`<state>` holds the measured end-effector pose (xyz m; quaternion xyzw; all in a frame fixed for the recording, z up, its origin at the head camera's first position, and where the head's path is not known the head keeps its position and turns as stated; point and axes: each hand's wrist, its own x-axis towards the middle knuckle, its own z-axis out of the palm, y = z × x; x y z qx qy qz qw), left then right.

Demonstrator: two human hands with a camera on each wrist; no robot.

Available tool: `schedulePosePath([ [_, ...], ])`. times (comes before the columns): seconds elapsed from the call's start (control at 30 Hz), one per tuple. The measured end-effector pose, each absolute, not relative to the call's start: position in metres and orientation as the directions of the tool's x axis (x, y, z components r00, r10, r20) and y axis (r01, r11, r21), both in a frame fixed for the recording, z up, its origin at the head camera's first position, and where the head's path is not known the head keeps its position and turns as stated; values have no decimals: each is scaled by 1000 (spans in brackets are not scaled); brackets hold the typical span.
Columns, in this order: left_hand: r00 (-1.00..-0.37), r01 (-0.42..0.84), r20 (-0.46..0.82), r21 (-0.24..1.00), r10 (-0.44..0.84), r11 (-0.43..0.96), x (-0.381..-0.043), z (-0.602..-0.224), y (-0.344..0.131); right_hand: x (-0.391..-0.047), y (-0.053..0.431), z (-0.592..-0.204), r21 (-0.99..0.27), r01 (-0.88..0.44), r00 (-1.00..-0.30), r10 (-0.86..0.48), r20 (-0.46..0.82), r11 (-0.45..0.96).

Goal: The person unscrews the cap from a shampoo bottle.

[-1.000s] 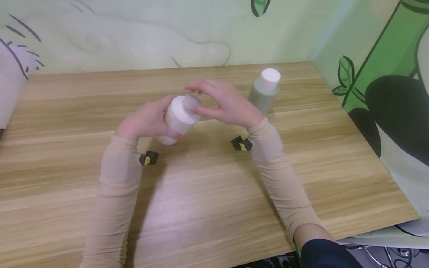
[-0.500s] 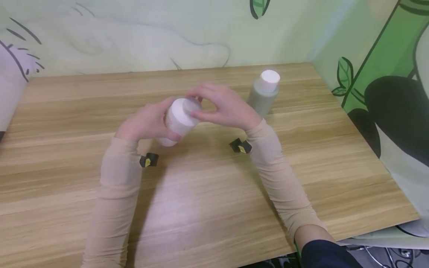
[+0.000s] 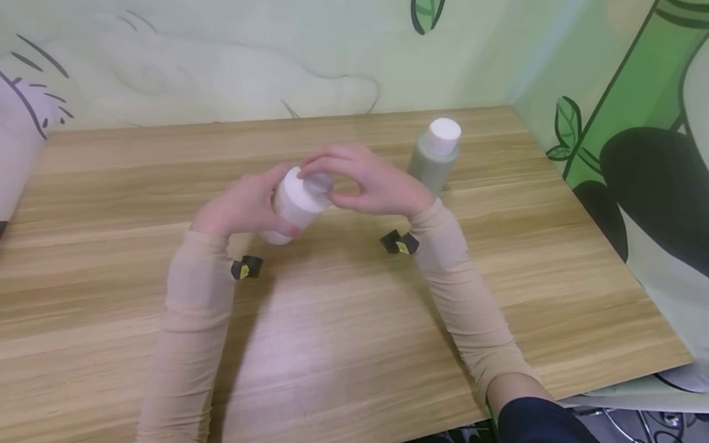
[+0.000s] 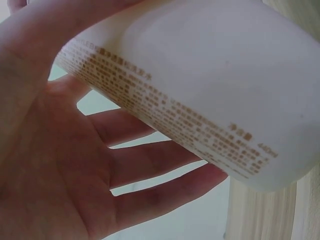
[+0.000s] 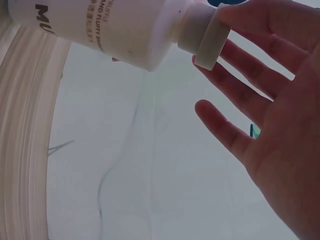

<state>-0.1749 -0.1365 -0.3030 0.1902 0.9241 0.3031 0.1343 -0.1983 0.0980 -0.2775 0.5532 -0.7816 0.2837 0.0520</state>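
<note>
A white shampoo bottle (image 3: 296,203) with brown print is tilted to the right over the table, its neck end upward. My left hand (image 3: 238,202) grips it round the body, thumb on the near side; the left wrist view shows the fingers curled behind the printed side (image 4: 190,120). My right hand (image 3: 372,181) pinches the pale round cap (image 5: 210,40) between thumb and fingers, as the right wrist view shows. Whether the bottle's base touches the table cannot be told.
A grey-green bottle (image 3: 434,165) with a white cap stands upright just beyond my right wrist. The wooden table (image 3: 332,344) ends at a painted wall (image 3: 221,61) behind and on the right. Small black tags (image 3: 400,242) stick out from both sleeves.
My right fingers have come down and curled over the cap, their tips shifting left across it. The left hand and the bottle keep nearly the same place.
</note>
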Motion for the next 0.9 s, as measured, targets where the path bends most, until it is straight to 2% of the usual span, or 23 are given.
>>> schedulePosePath([
  [0.13, -892, 272, -128, 614, 434, 741, -175, -304, -137, -198, 96, -277, -417, -881, -398, -827, 396, 224],
  [0.37, -892, 278, -116, 624, 438, 731, -174, -303, -138, -196, 95, -276, -470, -782, -594, -717, 366, 408],
  [0.5, -892, 268, -123, 628, 434, 730, -174, -303, -139, -193, 92, -275, -452, -748, -648, -678, 345, 485],
  [0.7, -892, 274, -120, 623, 436, 733, -174, -304, -138, -188, 88, -274, -417, -724, -683, -656, 321, 550],
  [0.9, -891, 285, -114, 612, 440, 737, -175, -304, -137, -185, 88, -271, -406, -749, -651, -694, 306, 524],
])
